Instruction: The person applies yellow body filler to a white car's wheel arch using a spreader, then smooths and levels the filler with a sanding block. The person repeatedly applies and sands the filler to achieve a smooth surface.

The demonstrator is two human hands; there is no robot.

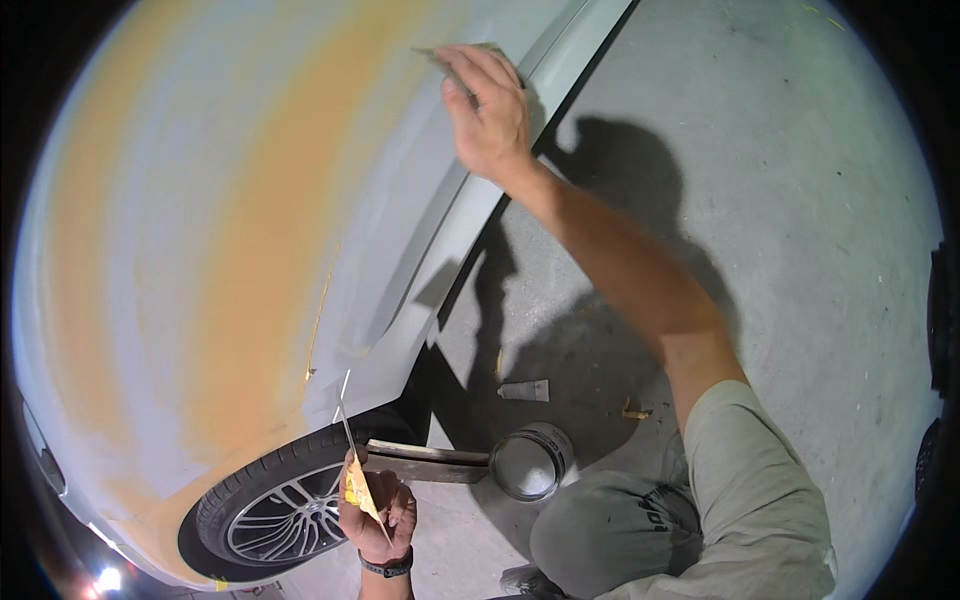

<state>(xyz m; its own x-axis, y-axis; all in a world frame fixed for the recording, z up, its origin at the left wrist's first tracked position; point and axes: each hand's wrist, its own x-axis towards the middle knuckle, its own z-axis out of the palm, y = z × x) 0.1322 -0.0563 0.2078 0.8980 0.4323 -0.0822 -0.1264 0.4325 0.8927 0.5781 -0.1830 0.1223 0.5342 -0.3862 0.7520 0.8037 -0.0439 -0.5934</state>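
Note:
A car body panel [280, 200] with broad orange filler bands on grey and pale blue-white fills the left side. High on the panel, near its lower body edge, my right hand [490, 110] is closed around a thin flat spreader [425, 52], mostly covered by the fingers. By the wheel [295, 515], my left hand [378, 510] grips a filler spreader [362, 488] seen almost edge-on and smeared with yellow-orange filler. A thin blade [347, 425] rises above this hand toward the panel. A dark watch is on the left wrist.
On the grey floor [800, 250] stands a round tin [530, 463], with a long flat bar [430, 464] reaching from it toward the wheel. A grey tube [523, 390] and a small orange-brown scrap [635, 410] lie nearby. My knee [600, 535] is beside the tin.

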